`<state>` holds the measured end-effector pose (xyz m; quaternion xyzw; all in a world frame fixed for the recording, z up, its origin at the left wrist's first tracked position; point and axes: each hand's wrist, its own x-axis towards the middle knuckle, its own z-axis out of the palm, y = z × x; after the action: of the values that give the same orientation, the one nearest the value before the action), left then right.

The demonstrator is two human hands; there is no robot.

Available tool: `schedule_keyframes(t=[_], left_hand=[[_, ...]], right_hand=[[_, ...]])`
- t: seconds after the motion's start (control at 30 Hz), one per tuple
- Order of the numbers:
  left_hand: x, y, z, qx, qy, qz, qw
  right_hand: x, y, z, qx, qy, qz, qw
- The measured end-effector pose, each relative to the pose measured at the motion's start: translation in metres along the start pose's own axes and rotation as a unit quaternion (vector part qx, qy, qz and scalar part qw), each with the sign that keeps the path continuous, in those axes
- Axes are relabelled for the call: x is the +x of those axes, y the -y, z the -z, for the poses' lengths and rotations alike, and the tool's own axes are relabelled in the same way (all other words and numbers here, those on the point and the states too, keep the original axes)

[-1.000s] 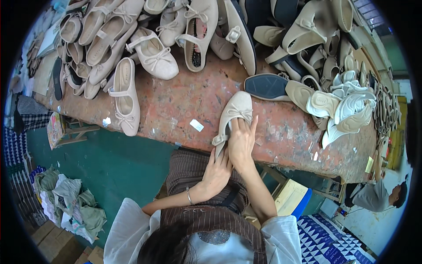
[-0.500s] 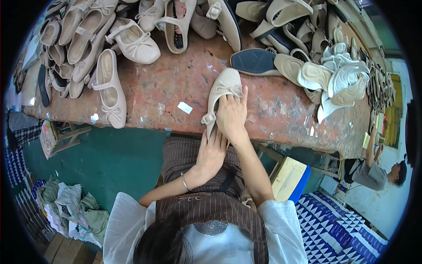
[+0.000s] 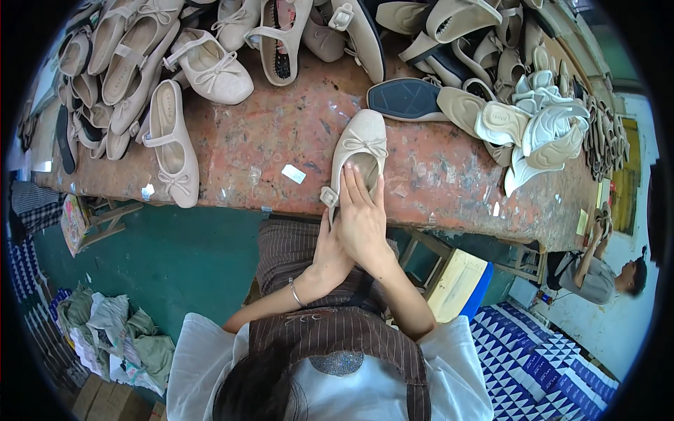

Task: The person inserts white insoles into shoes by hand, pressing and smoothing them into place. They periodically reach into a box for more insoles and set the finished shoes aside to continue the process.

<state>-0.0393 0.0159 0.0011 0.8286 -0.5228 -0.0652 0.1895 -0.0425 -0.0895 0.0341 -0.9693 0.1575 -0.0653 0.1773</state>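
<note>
Worn reddish workbench (image 3: 281,133), scuffed; green floor below, blue patterned mat at my right. Beige bow-toed flat shoe (image 3: 361,151) lies at the near bench edge, toe pointing away, heel overhanging toward my lap. My right hand (image 3: 361,217) lies flat over its heel opening, fingers straight and together, pressing rather than gripping. My left hand (image 3: 328,249) cups the heel from underneath; how far its fingers close, cannot tell. Bare bench to the left of the shoe; shoe pile (image 3: 140,63) far left, dark sole (image 3: 407,98) and white insoles (image 3: 540,126) close at right.

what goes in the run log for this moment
right hand: flat on beige shoe | left hand: under heel | shoe: workbench edge
</note>
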Motion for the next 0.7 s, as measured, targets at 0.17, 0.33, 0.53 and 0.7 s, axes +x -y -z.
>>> schedule_keyframes(t=[0.17,0.33,0.53,0.7], left_hand=[[0.005,0.004,0.008,-0.005,0.038,-0.013,0.999],[0.003,0.007,0.001,-0.015,0.006,0.01,1.0],[0.024,-0.001,0.021,-0.07,-0.033,0.023,0.997],[0.05,0.051,0.065,-0.28,-0.026,0.087,0.956]], right_hand=[[0.049,-0.018,-0.006,-0.206,0.038,-0.027,0.977],[0.101,-0.015,0.033,-0.104,0.447,-0.098,0.883],[0.071,-0.034,0.026,-0.045,0.246,-0.028,0.968],[0.018,-0.1,0.123,0.481,0.036,-0.068,0.873]])
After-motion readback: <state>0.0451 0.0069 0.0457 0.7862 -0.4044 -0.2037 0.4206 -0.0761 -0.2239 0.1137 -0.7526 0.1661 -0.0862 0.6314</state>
